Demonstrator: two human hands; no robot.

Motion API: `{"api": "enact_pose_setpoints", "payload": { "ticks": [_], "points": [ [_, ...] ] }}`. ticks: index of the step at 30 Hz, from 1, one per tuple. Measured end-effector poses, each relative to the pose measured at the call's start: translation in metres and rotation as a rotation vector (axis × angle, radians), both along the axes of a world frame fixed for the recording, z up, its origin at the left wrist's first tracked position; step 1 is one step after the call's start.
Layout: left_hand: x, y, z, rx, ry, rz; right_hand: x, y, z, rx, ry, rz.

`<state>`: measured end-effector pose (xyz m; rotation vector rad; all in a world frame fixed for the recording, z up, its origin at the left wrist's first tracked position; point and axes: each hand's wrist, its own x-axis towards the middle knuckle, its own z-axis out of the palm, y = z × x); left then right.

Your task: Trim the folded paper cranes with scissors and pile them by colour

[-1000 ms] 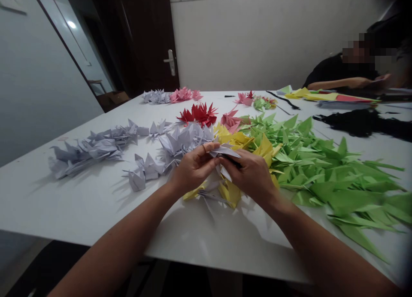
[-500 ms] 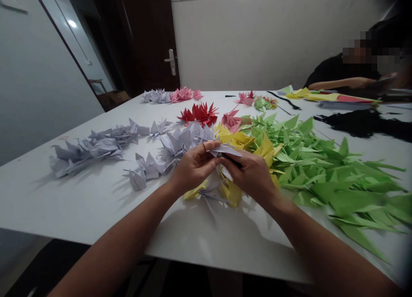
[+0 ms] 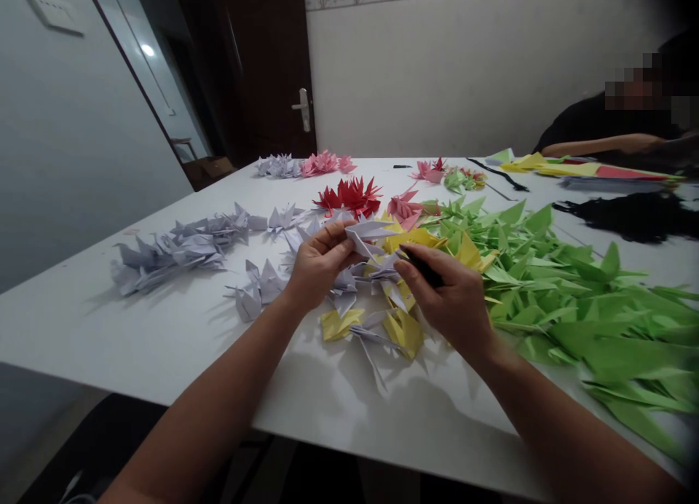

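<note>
White papers (image 3: 186, 245) lie leftmost; the left hand (image 3: 315, 269) pinches a folded piece (image 3: 365, 232) over the table (image 3: 125, 344), likely leaving its points free; a dark tool (image 3: 424, 266) sits closed within the right hand (image 3: 456, 304); green papers (image 3: 573, 293) lie grouped, apparently by colour.

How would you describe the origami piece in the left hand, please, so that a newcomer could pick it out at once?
Over the white table, left of the green origami pile, find the left hand. It pinches the pointed white origami piece, held up while its white neighbours lie on the table.
</note>
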<state>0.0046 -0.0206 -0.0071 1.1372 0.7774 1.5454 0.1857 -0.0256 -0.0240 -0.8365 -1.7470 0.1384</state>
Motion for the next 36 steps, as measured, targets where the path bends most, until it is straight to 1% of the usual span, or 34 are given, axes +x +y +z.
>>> {"api": "enact_pose_setpoints", "payload": {
  "ticks": [3, 6, 8, 10, 12, 14, 16, 18, 20, 21, 23, 26, 27, 29, 31, 33, 35, 36],
  "points": [
    [-0.004, 0.002, 0.002, -0.029, -0.071, -0.049, 0.000, -0.002, 0.001, 0.035, 0.025, 0.013],
    [-0.006, 0.001, 0.001, -0.020, -0.071, -0.134, -0.002, -0.003, 0.000, 0.070, 0.010, 0.043],
    [-0.005, -0.001, 0.000, -0.013, -0.065, -0.167, -0.002, -0.003, -0.001, 0.079, -0.001, 0.051],
    [-0.005, -0.001, 0.000, -0.025, -0.060, -0.171, -0.003, -0.003, -0.002, 0.071, -0.019, 0.045],
    [-0.005, 0.001, 0.000, -0.054, -0.049, -0.140, -0.002, -0.003, -0.002, 0.061, -0.034, 0.035],
    [-0.008, 0.003, 0.002, -0.072, -0.037, -0.050, -0.002, -0.001, -0.003, 0.060, -0.036, 0.030],
    [-0.012, 0.007, 0.004, -0.047, -0.024, 0.097, -0.001, 0.000, -0.004, 0.061, -0.029, 0.027],
    [-0.019, 0.010, 0.007, 0.050, 0.039, 0.273, 0.000, 0.001, -0.004, 0.056, -0.025, 0.023],
    [-0.026, 0.013, 0.008, 0.179, 0.173, 0.422, 0.000, 0.002, -0.006, 0.049, -0.021, 0.015],
    [-0.030, 0.014, 0.008, 0.228, 0.261, 0.471, 0.000, 0.003, -0.006, 0.046, -0.021, 0.011],
    [-0.035, 0.016, 0.004, 0.268, 0.450, 0.514, 0.000, 0.004, -0.007, 0.046, -0.025, 0.003],
    [-0.038, 0.017, -0.003, 0.261, 0.715, 0.506, 0.000, 0.006, -0.010, 0.047, -0.034, -0.008],
    [-0.038, 0.017, -0.005, 0.280, 0.764, 0.506, 0.000, 0.007, -0.010, 0.046, -0.035, -0.009],
    [-0.037, 0.016, -0.004, 0.362, 0.784, 0.533, 0.000, 0.008, -0.012, 0.038, -0.041, -0.008],
    [-0.036, 0.012, 0.002, 0.473, 0.767, 0.601, 0.000, 0.009, -0.013, 0.027, -0.055, -0.004],
    [-0.041, 0.005, 0.013, 0.544, 0.790, 0.712, 0.000, 0.009, -0.014, 0.022, -0.076, 0.000],
    [-0.054, -0.006, 0.021, 0.517, 0.852, 0.850, 0.000, 0.009, -0.014, 0.028, -0.095, 0.005],
    [-0.064, -0.012, 0.023, 0.458, 0.898, 0.915, 0.000, 0.009, -0.014, 0.036, -0.099, 0.006]
  ]
}}
